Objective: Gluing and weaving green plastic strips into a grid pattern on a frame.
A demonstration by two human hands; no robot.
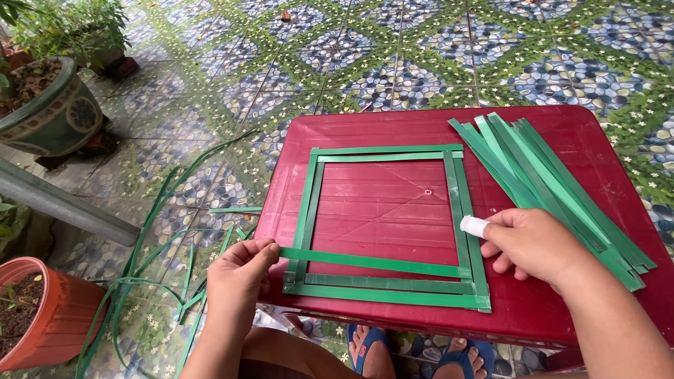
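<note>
A tiled floor [393,56] patterned with pebbles and leaves fills the far ground, with a green pot [53,112] at far left and a red pot [42,316] at near left. Loose green strapping [151,231] curls over the tiles beside the table. The red table [562,309] takes up the centre and right.

On it lies a square frame [390,224] of flat green strips, doubled on each side, open in the middle. A pile [554,182] of spare strips fans out at the right, running from far-left to near-right, just beside the frame.

The left hand [239,277] pinches the left end of one strip [372,262] between thumb and fingers. That strip lies across the near part of the frame, just above the bottom bars, its right end reaching the right bars. The right hand [537,249] is curled loosely, resting over the pile, and grips a small white tube [474,225] whose tip points at the frame's right side.

The step in hand looks like adding a cross strip to the frame and fixing it at the right. I judge the next move calls for the strip held level and steady while the tube's tip meets the crossing.
</note>
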